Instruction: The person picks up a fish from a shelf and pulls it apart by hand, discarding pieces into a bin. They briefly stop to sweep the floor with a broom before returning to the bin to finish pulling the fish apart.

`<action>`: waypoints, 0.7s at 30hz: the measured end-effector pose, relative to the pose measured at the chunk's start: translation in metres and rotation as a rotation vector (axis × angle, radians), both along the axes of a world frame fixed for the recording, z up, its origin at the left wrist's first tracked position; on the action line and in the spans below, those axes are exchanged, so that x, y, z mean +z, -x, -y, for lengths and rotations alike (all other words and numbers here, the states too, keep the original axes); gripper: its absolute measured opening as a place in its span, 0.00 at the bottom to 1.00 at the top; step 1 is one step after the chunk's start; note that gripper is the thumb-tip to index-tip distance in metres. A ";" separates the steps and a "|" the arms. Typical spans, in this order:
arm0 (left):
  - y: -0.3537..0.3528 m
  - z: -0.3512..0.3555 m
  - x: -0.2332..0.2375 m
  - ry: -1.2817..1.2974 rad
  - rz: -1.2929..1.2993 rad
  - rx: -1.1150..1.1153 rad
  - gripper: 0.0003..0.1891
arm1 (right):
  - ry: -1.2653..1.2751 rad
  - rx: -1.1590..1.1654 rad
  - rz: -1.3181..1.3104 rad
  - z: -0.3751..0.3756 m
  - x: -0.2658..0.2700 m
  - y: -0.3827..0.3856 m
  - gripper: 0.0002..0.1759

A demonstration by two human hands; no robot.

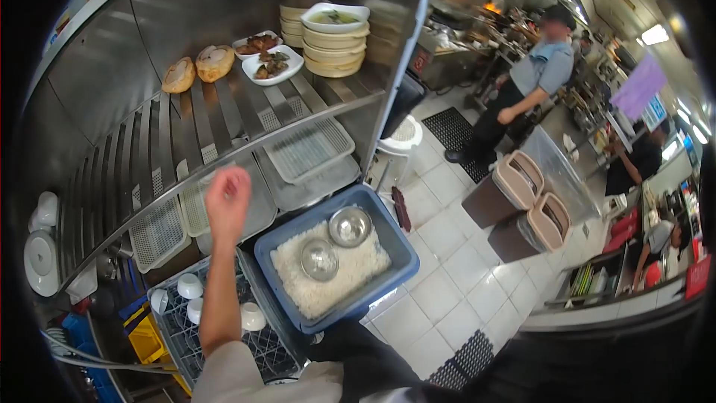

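My left hand (228, 186) is raised in front of the slatted steel shelf, its fingers curled in, with nothing visible in them. Below and to its right, a blue-grey tub (403, 263) holds white rice (294, 295). Two metal bowls, one (319, 260) near the middle and another (350, 226) toward the back, rest on the rice. Under my forearm is a dish rack (179, 332) with several white bowls (253, 317). My right hand is out of view.
On the shelf (261, 125) stand two brown round food items (215, 63), white dishes of food (272, 65) and stacked cream bowls (334, 56) topped by a soup dish. Perforated trays (309, 151) lie below. To the right are lidded bins (550, 222) and a standing person (543, 67); others work farther off.
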State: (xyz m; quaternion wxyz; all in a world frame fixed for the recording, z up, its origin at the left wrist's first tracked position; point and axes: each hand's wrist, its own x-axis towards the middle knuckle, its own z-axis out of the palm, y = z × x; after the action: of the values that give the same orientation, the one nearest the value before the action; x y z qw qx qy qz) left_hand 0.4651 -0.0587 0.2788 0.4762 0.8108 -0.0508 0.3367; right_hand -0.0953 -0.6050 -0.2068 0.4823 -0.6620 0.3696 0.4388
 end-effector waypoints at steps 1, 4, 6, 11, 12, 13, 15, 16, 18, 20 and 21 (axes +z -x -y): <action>-0.032 -0.011 0.018 -0.047 0.088 0.025 0.03 | 0.030 -0.088 -0.002 -0.003 0.022 -0.024 0.08; -0.106 -0.025 0.074 -0.176 0.245 0.063 0.00 | 0.076 -0.207 0.071 -0.010 0.070 -0.096 0.08; -0.158 -0.036 0.092 -0.253 0.307 0.115 0.02 | 0.097 -0.278 0.125 -0.019 0.094 -0.135 0.08; -0.301 -0.093 0.087 -0.035 -0.023 0.022 0.08 | 0.114 -0.354 0.218 -0.044 0.130 -0.195 0.08; -0.319 -0.102 0.081 -0.025 -0.018 0.022 0.08 | 0.117 -0.357 0.225 -0.045 0.136 -0.203 0.08; -0.331 -0.106 0.078 -0.106 -0.098 0.039 0.09 | 0.119 -0.367 0.224 -0.045 0.139 -0.209 0.08; -0.353 -0.109 0.065 -0.154 -0.216 0.046 0.11 | 0.129 -0.390 0.213 -0.047 0.144 -0.212 0.08; -0.356 -0.103 0.066 -0.159 -0.231 0.035 0.11 | 0.136 -0.407 0.205 -0.048 0.148 -0.212 0.08; -0.356 -0.093 0.071 -0.276 -0.452 -0.019 0.10 | 0.145 -0.438 0.190 -0.051 0.154 -0.206 0.08; -0.366 -0.098 0.063 -0.327 -0.499 -0.108 0.14 | 0.153 -0.452 0.180 -0.053 0.154 -0.196 0.08; -0.362 -0.091 0.065 -0.394 -0.541 -0.122 0.18 | 0.153 -0.455 0.177 -0.052 0.153 -0.189 0.08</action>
State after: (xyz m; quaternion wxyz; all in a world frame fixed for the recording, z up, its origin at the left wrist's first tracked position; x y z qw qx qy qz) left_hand 0.8275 0.0322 0.3438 0.3260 0.9425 -0.0353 0.0639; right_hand 0.0941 -0.5527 -0.0539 0.5478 -0.6319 0.4977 0.2302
